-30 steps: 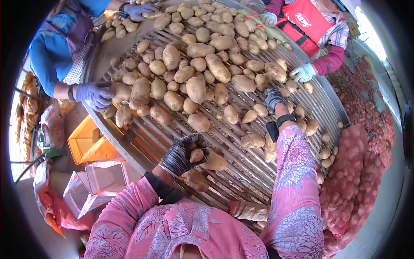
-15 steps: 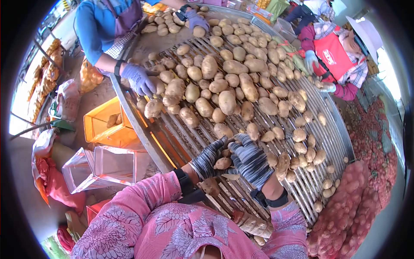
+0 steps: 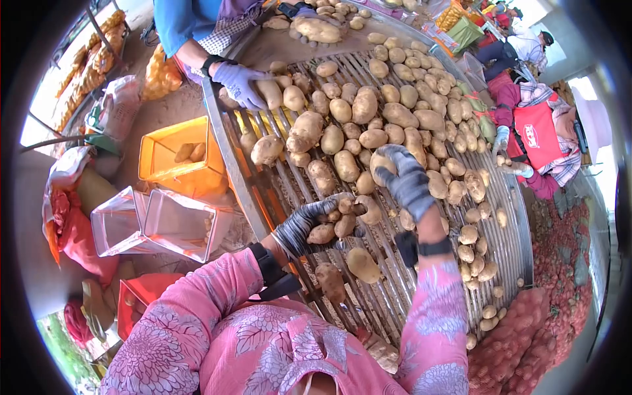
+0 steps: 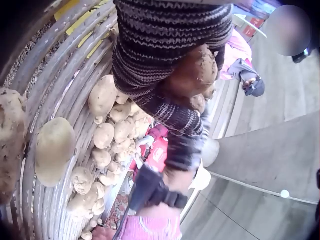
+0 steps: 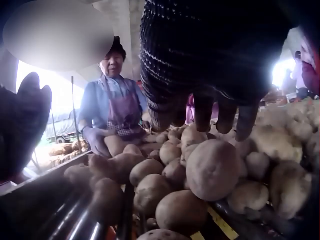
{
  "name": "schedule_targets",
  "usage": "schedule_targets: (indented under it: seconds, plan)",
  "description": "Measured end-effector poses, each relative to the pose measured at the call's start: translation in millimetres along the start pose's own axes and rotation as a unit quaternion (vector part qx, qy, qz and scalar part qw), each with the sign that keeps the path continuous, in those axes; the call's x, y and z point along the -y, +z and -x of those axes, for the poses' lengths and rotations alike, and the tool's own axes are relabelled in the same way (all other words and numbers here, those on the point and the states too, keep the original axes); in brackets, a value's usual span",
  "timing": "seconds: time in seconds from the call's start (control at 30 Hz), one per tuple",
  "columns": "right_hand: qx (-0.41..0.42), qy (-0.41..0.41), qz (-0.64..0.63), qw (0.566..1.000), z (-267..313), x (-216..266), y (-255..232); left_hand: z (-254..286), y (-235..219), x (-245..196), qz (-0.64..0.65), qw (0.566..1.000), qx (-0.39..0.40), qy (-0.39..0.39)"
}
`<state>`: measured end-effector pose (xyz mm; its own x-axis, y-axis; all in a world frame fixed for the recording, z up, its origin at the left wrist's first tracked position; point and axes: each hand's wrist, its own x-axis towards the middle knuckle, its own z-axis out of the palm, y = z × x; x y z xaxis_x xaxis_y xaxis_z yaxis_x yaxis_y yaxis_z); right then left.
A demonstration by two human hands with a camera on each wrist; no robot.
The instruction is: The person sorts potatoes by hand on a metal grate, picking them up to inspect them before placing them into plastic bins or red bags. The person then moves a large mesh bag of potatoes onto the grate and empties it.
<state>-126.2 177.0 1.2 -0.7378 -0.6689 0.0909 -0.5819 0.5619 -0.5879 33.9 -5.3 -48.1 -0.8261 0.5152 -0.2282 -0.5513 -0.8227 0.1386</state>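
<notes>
In the head view my left hand [image 3: 304,227], in a dark striped knit glove, cups several small potatoes [image 3: 344,225] against its fingers. The left wrist view shows one of these potatoes [image 4: 195,72] large between the gloved fingers. Ahead and to the right, my right hand [image 3: 407,181] reaches over the heap, fingers and thumb spread about a roundish potato [image 3: 380,166]. From the right wrist its fingers [image 5: 225,112] hang fairly straight, tips right above a round potato [image 5: 212,170]. Below my left hand a pale potato [image 3: 363,264] and a browner potato [image 3: 330,282] lie on the bars.
A slatted metal sorting table [image 3: 217,141] bears the potato heap. Across it a person's purple-gloved hand [image 3: 240,83] touches potatoes; another person in a red apron [image 3: 536,135] works at right. Orange crate [image 3: 155,158], clear crate [image 3: 118,224] and red mesh sacks [image 3: 503,329] stand around.
My right hand went from the right side of the table to my left hand, then out over the heap. My left hand now holds more small potatoes. The head view has turned.
</notes>
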Motion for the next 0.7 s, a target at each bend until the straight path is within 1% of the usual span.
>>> schedule_targets:
  seconds: [0.03,0.07,0.1,0.13,0.17,0.2,0.27,0.3,0.33,0.37,0.4,0.43,0.47,0.5,0.53,0.57,0.6,0.63,0.67,0.7]
  plan:
    - [0.009,0.028,0.052,0.998,-10,-27,15,1,8,0,0.012,1.0,-0.004,0.024]
    - [0.017,0.056,0.105,0.993,-14,-40,21,2,14,-1,0.023,0.999,-0.007,0.048]
    - [0.022,0.066,0.128,0.989,-9,-33,25,3,3,-2,0.024,0.997,0.035,0.057]
    - [0.027,0.078,0.151,0.985,-1,-25,32,5,5,-7,0.023,0.997,0.039,0.055]
    - [0.02,0.071,0.148,0.986,7,-36,40,7,7,-11,0.014,0.997,0.039,0.062]
    - [0.028,0.083,0.101,0.991,18,-36,42,10,7,-15,0.008,0.997,0.039,0.07]
    - [0.091,0.034,0.199,0.975,47,-41,51,13,-21,-30,0.042,0.997,0.064,0.027]
    - [0.16,0.077,0.235,0.956,56,-22,45,12,-27,-41,0.067,0.987,0.148,0.003]
    - [0.23,0.12,0.268,0.928,64,-2,39,12,-34,-43,0.045,0.989,0.14,0.015]
    - [0.21,0.064,0.228,0.949,77,1,35,12,-40,-45,0.024,0.991,0.131,0.026]
    - [0.215,0.066,0.23,0.947,76,-1,28,12,-47,-47,0.002,0.992,0.122,0.038]
    - [0.221,0.148,0.086,0.96,73,-3,20,19,-32,-50,0.026,0.996,0.063,0.055]
    - [0.219,0.228,-0.061,0.947,68,-5,12,25,-21,-54,0.048,0.996,0.003,0.071]
    - [0.157,0.183,-0.045,0.969,55,-6,5,30,-18,-57,0.056,0.996,-0.016,0.06]
    - [0.1,0.159,-0.046,0.981,41,-29,10,32,-19,-59,0.056,0.997,-0.014,0.06]
    - [0.041,0.132,-0.046,0.989,23,-50,16,33,-21,-61,0.077,0.995,-0.038,0.051]
    - [0.027,0.114,0.015,0.993,-5,-45,12,33,-23,-61,0.099,0.992,-0.062,0.042]
    - [0.012,0.094,0.076,0.993,-34,-29,9,30,-31,-60,0.109,0.992,-0.04,0.053]
    - [0.011,0.05,0.147,0.988,-58,-7,6,30,-31,-60,0.107,0.992,-0.04,0.058]
    - [0.029,0.034,0.151,0.988,-82,-14,17,31,-31,-60,0.088,0.994,-0.01,0.061]
